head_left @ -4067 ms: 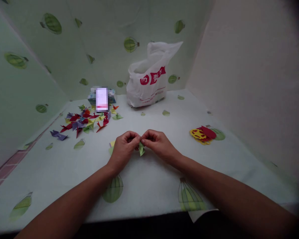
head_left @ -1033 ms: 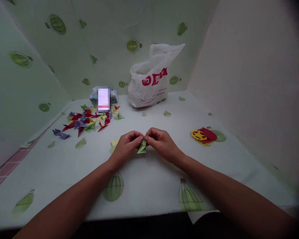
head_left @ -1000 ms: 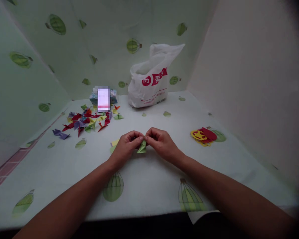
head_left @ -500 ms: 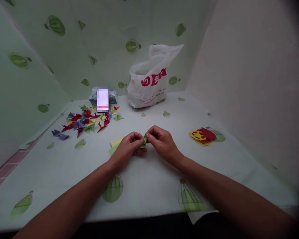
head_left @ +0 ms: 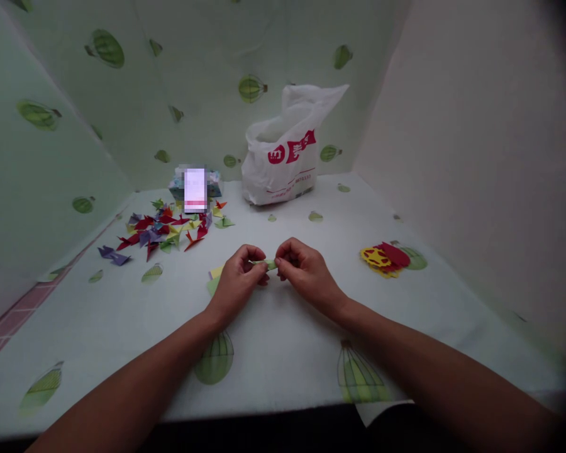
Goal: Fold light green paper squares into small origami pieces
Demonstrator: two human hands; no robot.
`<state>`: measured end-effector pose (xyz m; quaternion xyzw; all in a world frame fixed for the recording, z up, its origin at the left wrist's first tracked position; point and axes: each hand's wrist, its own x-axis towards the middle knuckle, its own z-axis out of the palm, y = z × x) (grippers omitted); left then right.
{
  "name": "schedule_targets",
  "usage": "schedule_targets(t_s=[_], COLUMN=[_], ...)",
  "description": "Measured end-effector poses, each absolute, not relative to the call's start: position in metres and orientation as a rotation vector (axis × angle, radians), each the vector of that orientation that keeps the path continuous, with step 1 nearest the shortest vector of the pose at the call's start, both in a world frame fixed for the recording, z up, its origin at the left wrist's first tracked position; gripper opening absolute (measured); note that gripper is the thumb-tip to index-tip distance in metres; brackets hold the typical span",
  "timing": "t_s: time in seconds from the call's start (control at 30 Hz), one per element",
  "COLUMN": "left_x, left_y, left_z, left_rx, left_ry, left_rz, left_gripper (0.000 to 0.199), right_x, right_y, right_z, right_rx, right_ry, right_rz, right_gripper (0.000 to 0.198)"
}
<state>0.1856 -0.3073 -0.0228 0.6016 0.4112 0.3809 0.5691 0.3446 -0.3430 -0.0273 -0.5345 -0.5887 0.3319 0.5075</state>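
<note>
A small folded piece of green paper (head_left: 270,265) is pinched between my two hands above the middle of the table. My left hand (head_left: 242,275) is closed on its left end, with the thumb on the near side. The right end sits between the thumb and fingers of my right hand (head_left: 302,269), also closed. Much of the paper is hidden by the fingers. Partly behind my left hand, green and yellow paper sheets (head_left: 213,286) lie on the table.
Folded paper cranes (head_left: 153,236) in several colours are heaped at the left, before a tissue box (head_left: 214,184) with a lit phone (head_left: 195,189) leaning there. A white plastic bag (head_left: 280,160) stands at the back. Red and yellow paper cutouts (head_left: 382,258) lie at the right.
The green paper has turned from a steep slant to nearly level between my fingers. My left hand has tilted slightly; my right hand has hardly moved.
</note>
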Motion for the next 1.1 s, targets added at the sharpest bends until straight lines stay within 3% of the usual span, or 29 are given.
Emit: schedule_targets(t_s=[0.3, 0.47, 0.77, 1.1], left_x=[0.185, 0.183, 0.182, 0.184], left_y=[-0.303, -0.300, -0.297, -0.297], left_z=[-0.025, -0.026, -0.031, -0.029], left_rx=[1.326, 1.359, 1.527, 1.465], left_ry=[0.948, 0.941, 0.833, 0.864], left_rz=[1.012, 1.020, 0.974, 0.948], left_gripper=[0.024, 0.019, 0.021, 0.016], right_x=[0.343, 0.346, 0.346, 0.345], right_y=[-0.345, -0.346, -0.339, -0.340], right_z=[-0.026, -0.023, -0.026, -0.027], right_rx=[-1.160, -1.064, -1.139, -1.078], right_ry=[-1.522, -1.450, -1.301, -1.317], right_rz=[0.812, 0.945, 1.151, 1.167], right_gripper=[0.004, 0.018, 0.013, 0.009])
